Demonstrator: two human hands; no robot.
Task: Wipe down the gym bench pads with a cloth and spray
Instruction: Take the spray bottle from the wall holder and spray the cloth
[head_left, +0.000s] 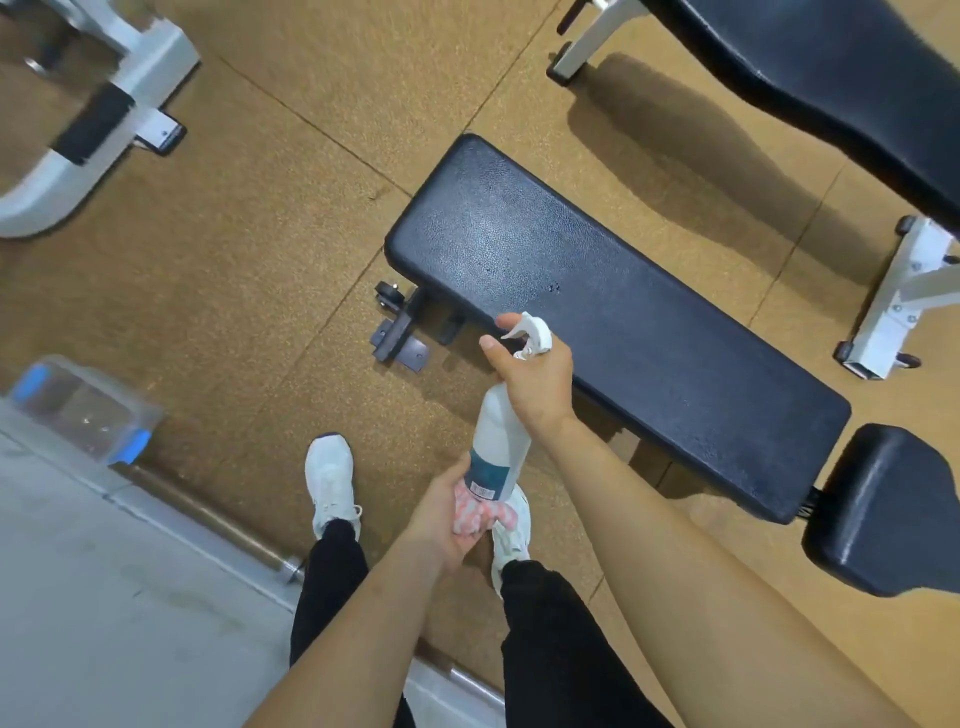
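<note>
- At the far left, a white machine frame (78, 156) with a black sleeve stands on the tan rubber floor (234, 234).
- Below it, a clear plastic box (83, 410) with blue grips sits at the edge of a grey floor strip.
- The person stands in black trousers and white shoes (330, 478), just beside the bench.
- Their left hand (441, 514) is held low. Its fingers are curled round a bunched pink-and-white cloth (483, 512) and close against the base of the bottle.
- The spray bottle (501, 441), white with a teal label, is held tilted between both hands. It is over the floor at the pad's near edge, with the nozzle pointing away from the person.
- Their right hand (535, 374) grips the bottle's neck, fingers wrapped round it. The thumb and forefinger reach out by the trigger head.
- The long black bench pad (649, 322) runs diagonally, right beside the nozzle, and its top has a dull sheen.
- A smaller black seat pad (893, 509) sits at its right end.
- In the upper right, a second black bench (831, 78) rests on a white frame (904, 296).
</note>
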